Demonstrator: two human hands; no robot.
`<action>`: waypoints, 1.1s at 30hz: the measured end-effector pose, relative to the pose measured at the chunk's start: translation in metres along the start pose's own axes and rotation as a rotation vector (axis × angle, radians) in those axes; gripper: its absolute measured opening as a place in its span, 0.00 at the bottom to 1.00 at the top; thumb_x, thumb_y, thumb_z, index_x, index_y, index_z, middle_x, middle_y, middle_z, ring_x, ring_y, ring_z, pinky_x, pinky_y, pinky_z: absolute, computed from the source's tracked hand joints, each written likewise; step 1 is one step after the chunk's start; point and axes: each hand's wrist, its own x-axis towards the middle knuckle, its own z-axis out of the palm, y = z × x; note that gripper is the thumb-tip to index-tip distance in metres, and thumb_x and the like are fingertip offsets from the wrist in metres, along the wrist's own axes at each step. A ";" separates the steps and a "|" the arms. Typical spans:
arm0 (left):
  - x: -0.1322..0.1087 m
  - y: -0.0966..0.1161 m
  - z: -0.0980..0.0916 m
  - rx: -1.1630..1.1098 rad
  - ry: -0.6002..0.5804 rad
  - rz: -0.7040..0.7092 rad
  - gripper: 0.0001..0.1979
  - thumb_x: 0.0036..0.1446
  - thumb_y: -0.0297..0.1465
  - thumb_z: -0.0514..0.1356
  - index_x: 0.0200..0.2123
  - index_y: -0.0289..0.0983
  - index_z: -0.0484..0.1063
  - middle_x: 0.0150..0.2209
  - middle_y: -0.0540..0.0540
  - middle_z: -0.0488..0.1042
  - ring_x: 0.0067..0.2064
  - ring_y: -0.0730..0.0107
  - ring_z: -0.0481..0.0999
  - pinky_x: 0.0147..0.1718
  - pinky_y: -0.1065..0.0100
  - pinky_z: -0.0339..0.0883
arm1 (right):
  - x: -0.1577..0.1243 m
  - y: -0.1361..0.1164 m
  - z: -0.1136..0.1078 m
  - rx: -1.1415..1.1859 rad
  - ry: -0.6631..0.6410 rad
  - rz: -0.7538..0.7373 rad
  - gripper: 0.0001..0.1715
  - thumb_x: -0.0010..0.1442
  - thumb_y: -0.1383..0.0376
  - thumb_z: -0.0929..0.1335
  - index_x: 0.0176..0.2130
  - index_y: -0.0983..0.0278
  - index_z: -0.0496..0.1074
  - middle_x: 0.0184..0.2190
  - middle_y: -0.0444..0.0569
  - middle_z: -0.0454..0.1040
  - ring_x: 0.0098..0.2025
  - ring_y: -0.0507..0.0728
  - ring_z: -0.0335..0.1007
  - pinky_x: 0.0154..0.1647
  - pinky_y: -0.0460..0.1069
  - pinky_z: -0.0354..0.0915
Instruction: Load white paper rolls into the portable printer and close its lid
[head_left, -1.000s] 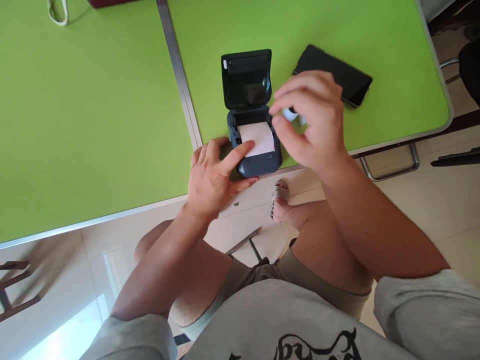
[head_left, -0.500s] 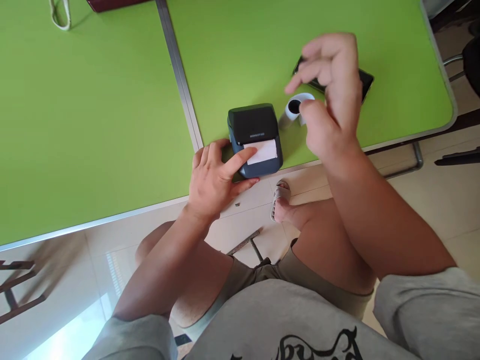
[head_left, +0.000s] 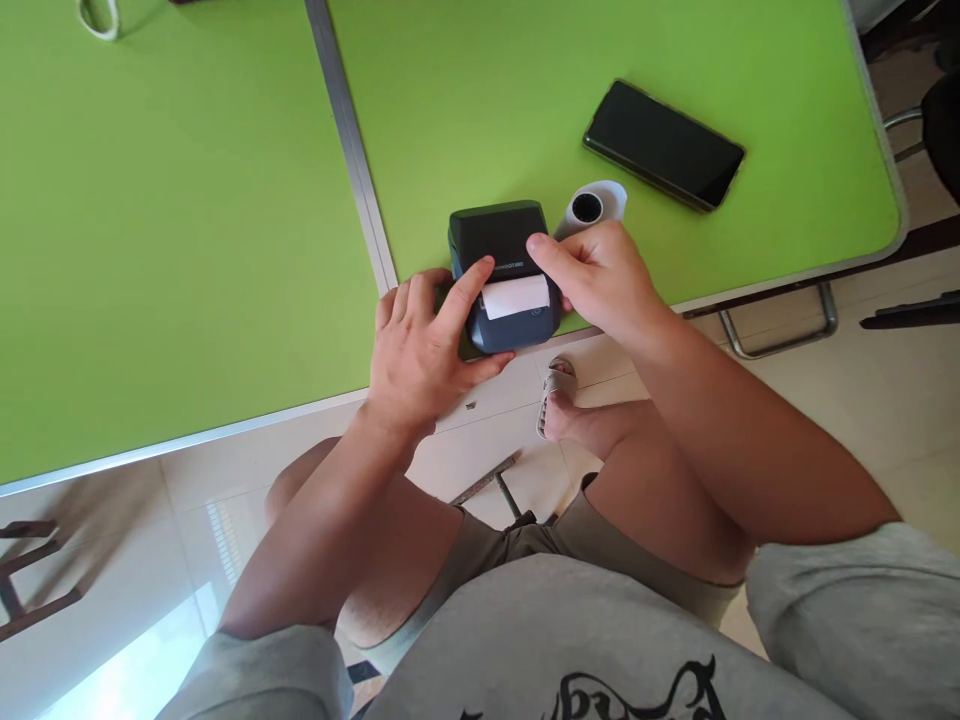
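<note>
A small dark printer (head_left: pixel 498 236) sits at the front edge of the green table (head_left: pixel 187 220), with a white paper strip (head_left: pixel 516 297) showing out of its front slot. My left hand (head_left: pixel 421 350) grips the printer's left side, one finger on its lid and the thumb at its front edge. On the other side, my right hand (head_left: pixel 596 270) is closed round the printer's right edge, thumb on the lid's right corner. Just behind my right hand stands a white paper roll (head_left: pixel 613 200) with a dark core, partly hidden by that hand.
A black phone (head_left: pixel 665 145) lies on the table behind the roll. A metal seam (head_left: pixel 349 140) crosses the tabletop left of the printer. A white cord loop (head_left: pixel 100 18) is at the far left. Below the table edge are my legs and a sandalled foot (head_left: pixel 557 395).
My right hand has come down and left from above the roll and phone onto the printer's right side. My left index finger has moved from the paper strip up to the lid.
</note>
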 end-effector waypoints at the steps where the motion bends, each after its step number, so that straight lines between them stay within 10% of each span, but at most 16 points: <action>1: 0.000 0.000 0.000 -0.002 0.002 -0.006 0.46 0.53 0.58 0.64 0.69 0.46 0.58 0.56 0.35 0.69 0.56 0.45 0.71 0.56 0.49 0.63 | -0.002 -0.005 -0.003 -0.015 -0.034 0.026 0.37 0.68 0.52 0.66 0.13 0.63 0.56 0.11 0.41 0.56 0.17 0.46 0.52 0.22 0.48 0.49; 16: 0.003 -0.001 0.003 -0.005 0.010 -0.020 0.46 0.51 0.61 0.62 0.67 0.45 0.61 0.55 0.36 0.71 0.57 0.44 0.71 0.56 0.50 0.63 | -0.007 -0.038 -0.024 -0.282 -0.186 0.174 0.35 0.69 0.48 0.63 0.18 0.64 0.63 0.15 0.45 0.63 0.20 0.49 0.57 0.28 0.50 0.54; 33: -0.001 -0.007 -0.002 -0.105 0.007 -0.039 0.57 0.53 0.69 0.50 0.66 0.25 0.60 0.58 0.30 0.72 0.58 0.44 0.73 0.57 0.52 0.67 | -0.017 -0.017 -0.007 -0.403 -0.070 0.019 0.39 0.71 0.45 0.56 0.15 0.63 0.55 0.15 0.46 0.56 0.22 0.51 0.54 0.28 0.51 0.47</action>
